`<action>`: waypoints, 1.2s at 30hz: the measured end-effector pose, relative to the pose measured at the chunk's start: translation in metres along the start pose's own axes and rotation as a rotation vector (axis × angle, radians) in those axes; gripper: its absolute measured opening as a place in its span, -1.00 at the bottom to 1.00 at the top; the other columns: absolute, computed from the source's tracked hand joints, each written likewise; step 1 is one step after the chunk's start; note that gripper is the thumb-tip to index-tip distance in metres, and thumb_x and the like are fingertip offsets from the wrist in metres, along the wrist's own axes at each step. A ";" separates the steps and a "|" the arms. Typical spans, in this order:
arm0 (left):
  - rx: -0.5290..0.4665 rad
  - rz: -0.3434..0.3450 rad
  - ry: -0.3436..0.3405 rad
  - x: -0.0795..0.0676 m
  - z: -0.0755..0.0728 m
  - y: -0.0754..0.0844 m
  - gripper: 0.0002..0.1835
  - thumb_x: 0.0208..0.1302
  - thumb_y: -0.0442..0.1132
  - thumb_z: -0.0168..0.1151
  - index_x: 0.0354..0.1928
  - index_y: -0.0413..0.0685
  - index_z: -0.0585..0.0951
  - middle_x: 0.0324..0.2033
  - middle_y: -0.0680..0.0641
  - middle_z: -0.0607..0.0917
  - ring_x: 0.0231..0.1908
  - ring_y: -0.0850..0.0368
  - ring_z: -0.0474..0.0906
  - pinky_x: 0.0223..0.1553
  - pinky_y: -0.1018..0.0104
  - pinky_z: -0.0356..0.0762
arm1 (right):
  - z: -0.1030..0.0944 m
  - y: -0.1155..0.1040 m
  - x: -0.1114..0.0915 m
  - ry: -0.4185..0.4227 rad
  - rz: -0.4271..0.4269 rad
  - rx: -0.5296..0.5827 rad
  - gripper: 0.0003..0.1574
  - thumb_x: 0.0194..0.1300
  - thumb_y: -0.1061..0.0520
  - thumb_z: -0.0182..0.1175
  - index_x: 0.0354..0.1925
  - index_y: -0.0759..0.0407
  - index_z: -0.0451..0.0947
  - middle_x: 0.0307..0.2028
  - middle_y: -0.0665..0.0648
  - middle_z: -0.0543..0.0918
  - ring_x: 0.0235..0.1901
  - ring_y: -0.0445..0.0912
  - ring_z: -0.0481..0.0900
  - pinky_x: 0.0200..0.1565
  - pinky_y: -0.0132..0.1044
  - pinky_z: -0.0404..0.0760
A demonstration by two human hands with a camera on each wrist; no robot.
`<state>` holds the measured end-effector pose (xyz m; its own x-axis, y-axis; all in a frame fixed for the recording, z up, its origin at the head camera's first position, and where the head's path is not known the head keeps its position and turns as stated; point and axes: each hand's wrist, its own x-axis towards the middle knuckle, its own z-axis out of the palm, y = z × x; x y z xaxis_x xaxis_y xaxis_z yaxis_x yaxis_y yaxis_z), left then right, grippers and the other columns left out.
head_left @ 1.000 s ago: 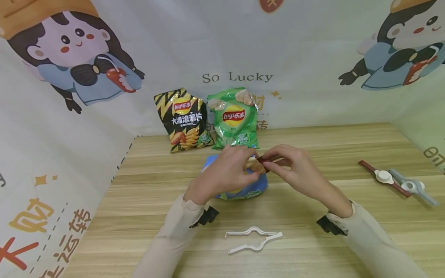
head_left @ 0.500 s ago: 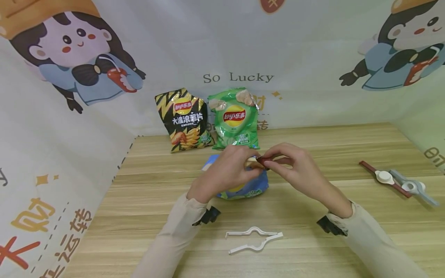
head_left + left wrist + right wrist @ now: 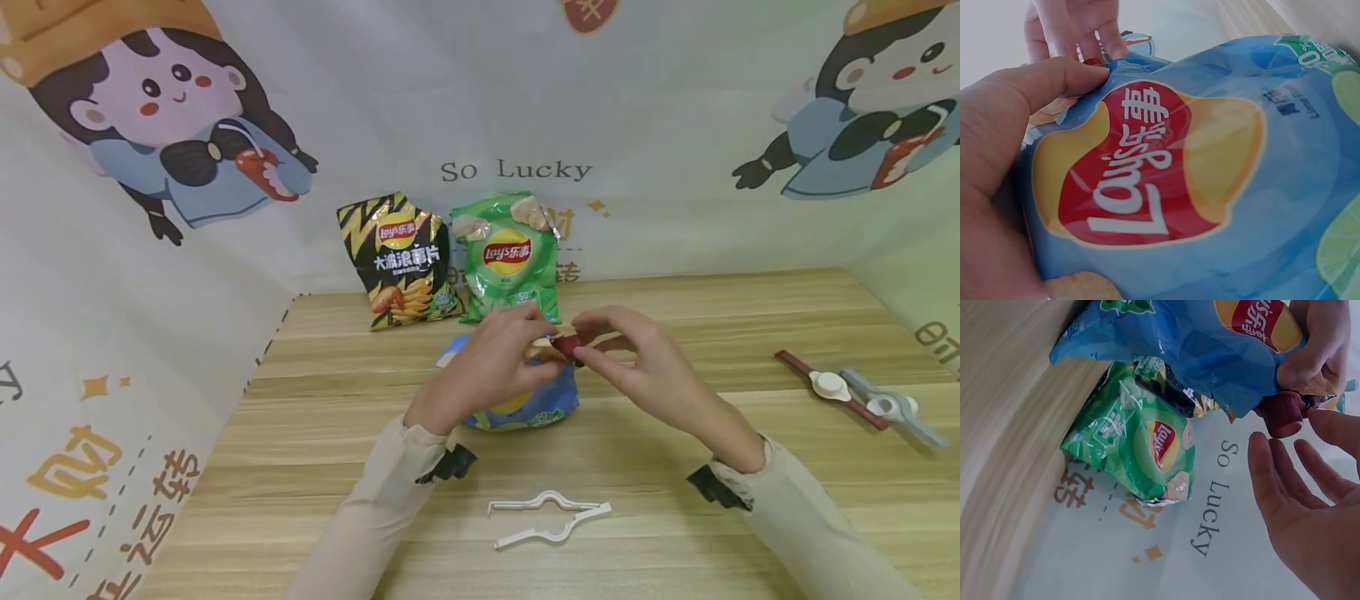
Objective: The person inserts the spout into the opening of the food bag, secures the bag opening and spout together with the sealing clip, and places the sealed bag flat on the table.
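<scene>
My left hand (image 3: 483, 367) grips the gathered top corner of a blue Lay's chip bag (image 3: 536, 408), its thumb lying along the front in the left wrist view. At that corner sits a dark red cap (image 3: 1284, 415), with crinkled foil beside it. Around the cap, my right hand (image 3: 648, 354) has its fingers spread. The right wrist view shows a gap between most of these fingers and the cap, with one fingertip right at its edge. Nearer me lies a white bag clip (image 3: 551, 517), its arms apart.
Behind the hands, a black chip bag (image 3: 397, 262) and a green chip bag (image 3: 506, 258) lean against the printed backdrop. At the right of the wooden table (image 3: 697, 533) lie a maroon clip (image 3: 795, 362) and a grey clip (image 3: 922, 429), overlapping.
The right hand's fingers have loosened and spread from the dark red cap, which now shows more fully. The left hand keeps its hold on the blue chip bag.
</scene>
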<state>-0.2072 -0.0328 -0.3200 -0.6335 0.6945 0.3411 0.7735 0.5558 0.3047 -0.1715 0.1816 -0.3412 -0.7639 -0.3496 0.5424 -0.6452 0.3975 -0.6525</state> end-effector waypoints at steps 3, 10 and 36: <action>-0.018 -0.013 -0.004 0.001 0.001 -0.003 -0.87 0.24 -0.16 0.37 -0.22 -0.02 0.72 -0.37 0.14 0.67 -0.45 0.28 0.46 -0.31 0.38 0.44 | -0.002 -0.002 0.001 0.027 -0.056 -0.093 -0.62 0.27 0.36 0.32 0.05 0.32 0.52 -0.09 0.17 0.66 -0.08 -0.01 0.63 -0.14 -0.23 0.68; -0.039 -0.023 0.004 0.002 0.001 -0.007 -0.94 0.24 -0.20 0.35 -0.31 -0.01 0.68 -0.54 0.15 0.61 -0.60 0.29 0.38 -0.51 0.45 0.34 | -0.002 -0.016 -0.004 0.046 -0.191 -0.279 -0.67 0.23 0.34 0.35 -0.04 0.28 0.52 -0.18 0.10 0.63 -0.19 -0.10 0.58 -0.22 -0.24 0.62; -0.030 0.017 -0.002 -0.007 -0.004 -0.010 -0.85 0.21 -0.21 0.33 -0.19 -0.04 0.71 -0.47 0.14 0.65 -0.57 0.30 0.39 -0.51 0.45 0.37 | 0.046 -0.021 -0.060 -0.682 -0.143 -0.287 -0.70 0.29 0.03 0.36 -0.02 0.01 0.62 -0.04 -0.12 0.56 -0.11 -0.28 0.49 -0.04 -0.36 0.55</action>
<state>-0.2108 -0.0452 -0.3224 -0.6199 0.7050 0.3446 0.7833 0.5298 0.3252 -0.1117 0.1551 -0.3851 -0.5556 -0.8252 0.1021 -0.7865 0.4818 -0.3864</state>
